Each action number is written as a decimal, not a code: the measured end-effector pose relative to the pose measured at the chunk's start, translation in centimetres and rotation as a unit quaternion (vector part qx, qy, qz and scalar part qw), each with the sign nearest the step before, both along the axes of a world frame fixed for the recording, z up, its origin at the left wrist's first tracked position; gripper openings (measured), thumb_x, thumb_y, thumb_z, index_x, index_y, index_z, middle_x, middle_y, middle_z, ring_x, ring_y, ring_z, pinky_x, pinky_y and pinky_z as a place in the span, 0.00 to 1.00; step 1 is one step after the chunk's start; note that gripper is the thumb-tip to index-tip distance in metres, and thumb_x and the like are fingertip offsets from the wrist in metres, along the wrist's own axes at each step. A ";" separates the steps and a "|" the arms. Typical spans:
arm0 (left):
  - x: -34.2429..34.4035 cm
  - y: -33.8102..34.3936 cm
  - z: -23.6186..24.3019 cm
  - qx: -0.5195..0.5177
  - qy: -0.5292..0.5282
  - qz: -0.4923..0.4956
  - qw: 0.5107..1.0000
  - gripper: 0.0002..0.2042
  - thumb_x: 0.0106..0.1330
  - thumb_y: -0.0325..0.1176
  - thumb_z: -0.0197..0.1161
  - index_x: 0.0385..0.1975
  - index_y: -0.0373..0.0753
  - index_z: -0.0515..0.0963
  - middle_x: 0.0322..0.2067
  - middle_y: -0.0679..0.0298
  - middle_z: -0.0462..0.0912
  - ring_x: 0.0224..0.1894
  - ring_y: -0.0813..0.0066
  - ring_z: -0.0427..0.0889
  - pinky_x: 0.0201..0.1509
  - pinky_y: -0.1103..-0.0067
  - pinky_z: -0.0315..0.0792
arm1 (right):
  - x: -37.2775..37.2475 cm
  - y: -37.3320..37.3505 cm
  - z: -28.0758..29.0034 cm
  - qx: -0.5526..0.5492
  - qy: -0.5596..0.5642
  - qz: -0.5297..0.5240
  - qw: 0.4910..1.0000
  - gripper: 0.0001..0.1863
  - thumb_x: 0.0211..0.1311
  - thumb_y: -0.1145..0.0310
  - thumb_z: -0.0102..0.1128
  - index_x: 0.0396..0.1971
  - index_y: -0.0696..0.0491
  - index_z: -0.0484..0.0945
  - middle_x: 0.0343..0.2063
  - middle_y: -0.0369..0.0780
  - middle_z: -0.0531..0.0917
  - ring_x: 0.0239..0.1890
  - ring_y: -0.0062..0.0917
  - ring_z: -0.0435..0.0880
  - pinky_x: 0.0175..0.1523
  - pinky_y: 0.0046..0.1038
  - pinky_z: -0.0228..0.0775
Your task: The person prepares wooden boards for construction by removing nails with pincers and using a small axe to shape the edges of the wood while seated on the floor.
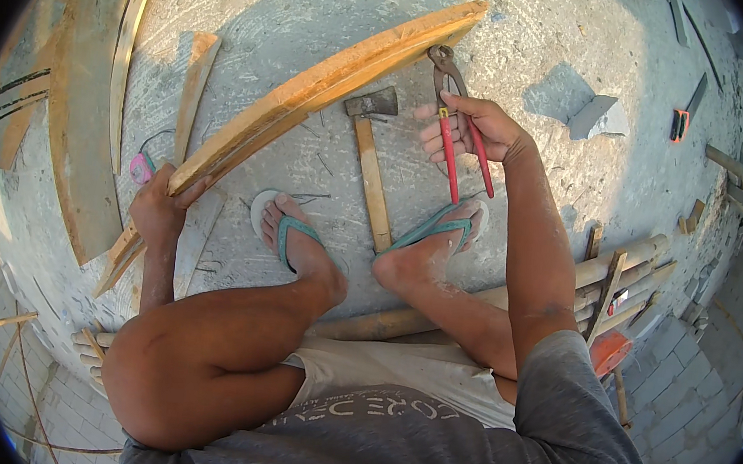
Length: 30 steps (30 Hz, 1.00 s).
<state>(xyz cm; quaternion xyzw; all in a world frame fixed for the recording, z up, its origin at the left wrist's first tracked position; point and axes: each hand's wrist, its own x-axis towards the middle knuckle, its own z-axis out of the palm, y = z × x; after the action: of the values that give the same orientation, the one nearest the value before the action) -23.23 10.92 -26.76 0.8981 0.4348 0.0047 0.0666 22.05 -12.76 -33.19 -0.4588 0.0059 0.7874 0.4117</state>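
My left hand (pixel 162 205) is wrapped round the near end of a long wooden beam (pixel 314 88), which slants up to the far right. In my right hand (pixel 480 131) are pincers (pixel 446 132) with red handles, spread apart; the thumb and palm support them and the fingers are loosely extended. The dark jaws of the pincers are at the underside of the beam near its far end. Whether they grip a nail there cannot be made out. Between my hands a hammer-like tool (pixel 370 151) with a wooden handle and dark metal head lies on the concrete.
Planks (pixel 88 106) lie at the left, beside a pink tape-measure-like object (pixel 141 168). A broken concrete chunk (pixel 599 118) and an orange-black handled blade (pixel 679 125) lie at the right. Wooden poles (pixel 624 261) run behind my sandalled feet. Loose nails (pixel 320 163) are scattered about.
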 end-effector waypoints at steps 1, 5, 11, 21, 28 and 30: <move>0.1 -0.1 0.0 0.003 0.002 -0.006 1.000 0.24 0.50 0.55 0.79 0.25 0.42 0.76 0.22 0.60 0.81 0.23 0.58 0.81 0.27 0.68 0.73 | 1.0 -0.1 -0.1 -0.012 0.000 0.048 0.999 0.30 0.79 0.49 0.44 0.60 0.62 0.75 0.40 0.49 0.88 0.40 0.37 0.90 0.49 0.41 0.85; 0.7 -0.3 -0.3 0.002 -0.023 -0.008 1.000 0.23 0.50 0.56 0.79 0.25 0.42 0.77 0.21 0.60 0.81 0.23 0.58 0.81 0.27 0.68 0.72 | 4.0 -0.5 -0.9 -0.043 -0.035 0.104 0.993 0.30 0.78 0.45 0.45 0.52 0.61 0.79 0.27 0.42 0.86 0.26 0.29 0.85 0.36 0.32 0.81; 0.4 0.1 0.1 -0.010 0.009 0.024 1.000 0.23 0.51 0.57 0.78 0.25 0.43 0.78 0.20 0.59 0.81 0.22 0.57 0.82 0.27 0.67 0.73 | -5.6 1.8 0.0 -0.081 -0.039 -0.090 0.992 0.21 0.73 0.47 0.58 0.26 0.47 0.71 0.17 0.31 0.71 0.17 0.23 0.73 0.27 0.30 0.74; 0.6 1.3 0.0 -0.029 0.025 0.043 0.998 0.24 0.51 0.57 0.78 0.26 0.43 0.78 0.20 0.59 0.81 0.23 0.56 0.82 0.28 0.66 0.73 | -12.5 5.0 -0.8 -0.104 -0.126 -0.363 0.917 0.21 0.72 0.47 0.59 0.31 0.51 0.74 0.20 0.39 0.79 0.21 0.29 0.81 0.29 0.36 0.80; -0.4 0.3 -1.2 0.013 0.013 0.003 1.000 0.24 0.49 0.57 0.78 0.26 0.44 0.78 0.21 0.60 0.82 0.23 0.58 0.82 0.26 0.66 0.72 | -5.0 1.5 0.7 -0.067 -0.090 -0.139 0.984 0.26 0.78 0.48 0.48 0.44 0.60 0.78 0.31 0.46 0.86 0.31 0.34 0.88 0.40 0.40 0.86; -0.6 0.3 -0.4 0.020 0.000 -0.005 1.000 0.23 0.49 0.57 0.78 0.26 0.44 0.78 0.21 0.60 0.82 0.23 0.58 0.82 0.26 0.66 0.72 | -1.5 0.8 1.6 -0.057 -0.111 0.005 0.992 0.28 0.77 0.48 0.49 0.48 0.63 0.78 0.31 0.46 0.87 0.29 0.33 0.89 0.39 0.36 0.86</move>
<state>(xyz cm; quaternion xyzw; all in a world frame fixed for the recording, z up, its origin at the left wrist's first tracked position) -23.79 11.18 -27.16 0.9013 0.4304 0.0130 0.0480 20.59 -12.01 -31.58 -0.5664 0.0025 0.7318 0.3790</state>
